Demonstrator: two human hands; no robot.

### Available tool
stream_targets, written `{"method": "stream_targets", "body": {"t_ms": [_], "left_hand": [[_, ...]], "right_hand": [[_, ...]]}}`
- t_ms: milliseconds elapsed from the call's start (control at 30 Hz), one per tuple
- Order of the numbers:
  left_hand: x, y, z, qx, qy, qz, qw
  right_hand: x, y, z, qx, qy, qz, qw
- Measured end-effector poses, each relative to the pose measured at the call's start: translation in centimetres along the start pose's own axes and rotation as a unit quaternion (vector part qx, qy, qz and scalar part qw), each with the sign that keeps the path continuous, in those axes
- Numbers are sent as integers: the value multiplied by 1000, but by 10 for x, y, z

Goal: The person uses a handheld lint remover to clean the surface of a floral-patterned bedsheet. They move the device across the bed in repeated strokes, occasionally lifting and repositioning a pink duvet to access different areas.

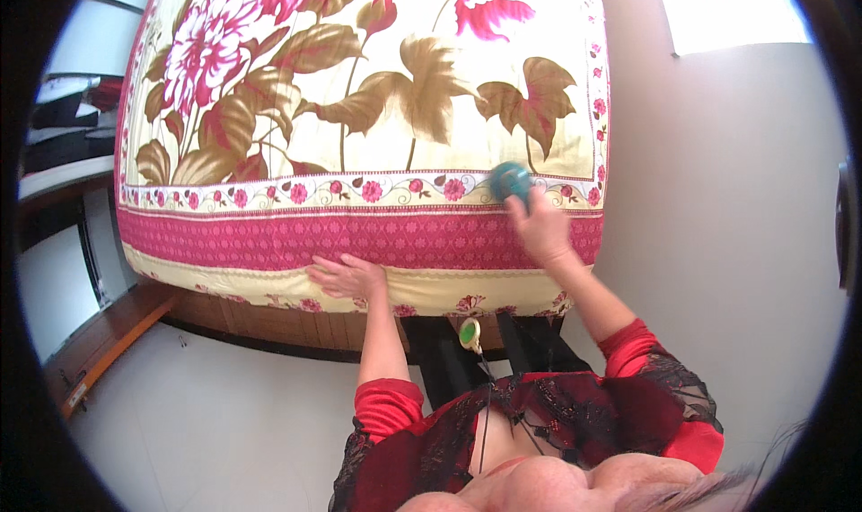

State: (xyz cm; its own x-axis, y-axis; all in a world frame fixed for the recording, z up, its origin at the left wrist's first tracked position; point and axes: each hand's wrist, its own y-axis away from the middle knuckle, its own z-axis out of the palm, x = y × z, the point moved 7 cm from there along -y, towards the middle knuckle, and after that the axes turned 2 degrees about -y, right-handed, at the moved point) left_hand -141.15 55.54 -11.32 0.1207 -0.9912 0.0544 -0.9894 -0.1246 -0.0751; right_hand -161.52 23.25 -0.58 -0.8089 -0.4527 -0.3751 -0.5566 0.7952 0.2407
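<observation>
A floral bedsheet [458, 155] in cream, pink and brown covers a bed, with a magenta band along the near side. My right hand [544, 232] holds a small teal brush-like tool [510, 180] against the sheet's flowered border, near the right corner. Motion blur hides the underside of this tool, so its exact kind is unclear. Palm down, my left hand [350, 279] lies on the near edge of the sheet, across the magenta band and the cream strip, its fingers slightly apart and holding nothing.
The bed's wooden base [269, 327] shows below the sheet. A white wall [727, 195] with a bright window [734, 7] stands to the right. Wooden furniture [128, 330] and a shelf [67, 178] with dark items are at left. A green-faced pendant [470, 335] hangs before me.
</observation>
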Motion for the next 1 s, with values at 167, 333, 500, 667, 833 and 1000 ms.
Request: {"method": "stream_targets", "body": {"t_ms": [167, 333, 500, 667, 833, 1000], "left_hand": [[-1, 1, 3, -11, -33, -4, 999], [0, 1, 1, 1, 6, 11, 1000], [-2, -1, 2, -10, 31, 13, 999], [-7, -4, 1, -72, 44, 24, 996], [-9, -27, -37, -104, 183, 142, 967], [21, -121, -59, 10, 206, 219, 954]], "right_hand": [[-90, -2, 45, -53, -59, -88, 993], [-41, -100, 7, 117, -39, 1, 992], [11, -163, -32, 149, 37, 176, 972], [-65, -119, 18, 63, -22, 103, 992], [-177, 7, 97, -142, -104, -3, 984], [-200, -10, 106, -134, -135, -26, 981]]}}
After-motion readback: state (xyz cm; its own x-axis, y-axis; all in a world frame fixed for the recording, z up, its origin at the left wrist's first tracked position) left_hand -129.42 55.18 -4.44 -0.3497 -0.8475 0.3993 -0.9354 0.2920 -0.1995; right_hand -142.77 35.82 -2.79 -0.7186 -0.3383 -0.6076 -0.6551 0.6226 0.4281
